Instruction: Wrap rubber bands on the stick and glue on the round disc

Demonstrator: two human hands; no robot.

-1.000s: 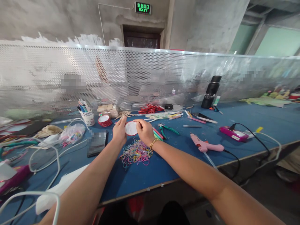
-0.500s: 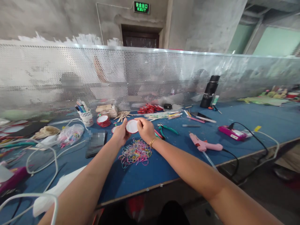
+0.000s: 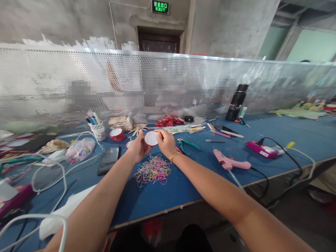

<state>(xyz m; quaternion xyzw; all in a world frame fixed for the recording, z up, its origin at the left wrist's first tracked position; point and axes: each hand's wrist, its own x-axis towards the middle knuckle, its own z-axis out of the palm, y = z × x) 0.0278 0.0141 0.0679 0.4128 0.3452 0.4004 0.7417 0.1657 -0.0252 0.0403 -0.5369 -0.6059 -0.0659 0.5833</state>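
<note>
Between my two hands is a round white disc with a red rim [image 3: 151,138], raised over the table and tilted toward me. My left hand [image 3: 138,148] grips its left edge, thumb upward. On the opposite side my right hand [image 3: 167,142] pinches the right edge; a gold bracelet circles that wrist. Below the hands lies a loose heap of coloured rubber bands [image 3: 153,170]. A stack of similar red-rimmed discs [image 3: 117,134] stands beyond my left hand, and another disc [image 3: 129,144] shows partly behind it. Green-handled pliers [image 3: 189,144] rest to the right of my right hand.
A pink glue gun [image 3: 231,162] and a magenta power box [image 3: 261,149] with cables lie on the right. A black bottle [image 3: 237,102] stands near the perforated metal screen [image 3: 162,80]. On the left are a phone [image 3: 109,160], a pen cup [image 3: 98,131] and white cable [image 3: 63,178].
The disc has shifted slightly up and to the right. My right fingers now sit closer to its edge, so more of the white face shows.
</note>
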